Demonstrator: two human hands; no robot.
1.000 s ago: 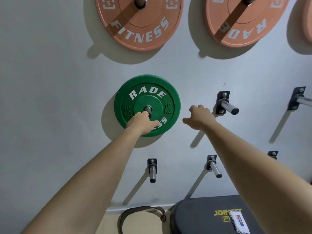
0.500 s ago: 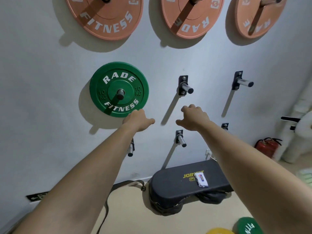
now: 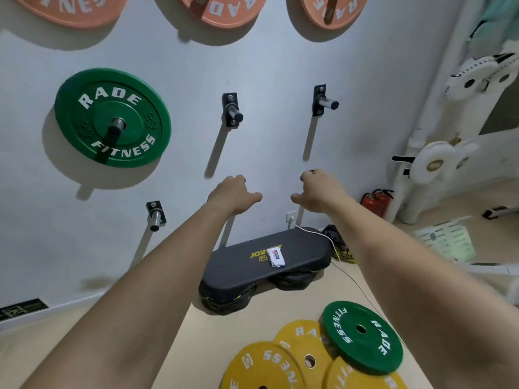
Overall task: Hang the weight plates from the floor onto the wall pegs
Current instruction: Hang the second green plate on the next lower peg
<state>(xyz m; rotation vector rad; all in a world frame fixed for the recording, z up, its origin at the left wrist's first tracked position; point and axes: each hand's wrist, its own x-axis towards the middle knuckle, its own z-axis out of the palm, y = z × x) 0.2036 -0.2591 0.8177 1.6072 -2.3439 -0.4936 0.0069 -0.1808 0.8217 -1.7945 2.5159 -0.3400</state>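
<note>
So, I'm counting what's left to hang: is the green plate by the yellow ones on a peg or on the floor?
On the floor. The green plate lies flat, overlapping the yellow plates, its centre hole empty.

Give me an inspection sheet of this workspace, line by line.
Surface: tan floor, grey wall with pegs.
Job's things: green plate hung on a peg; second green plate and yellow plates on the floor; two empty pegs beside the hung plate.
Clutter: black step platform with a small white packet on it.
Grippers: left hand and right hand empty, fingers loosely curled.
Cables: white cable from a wall socket.
Surroundings: red fire extinguisher, white plates on a rack.
</note>
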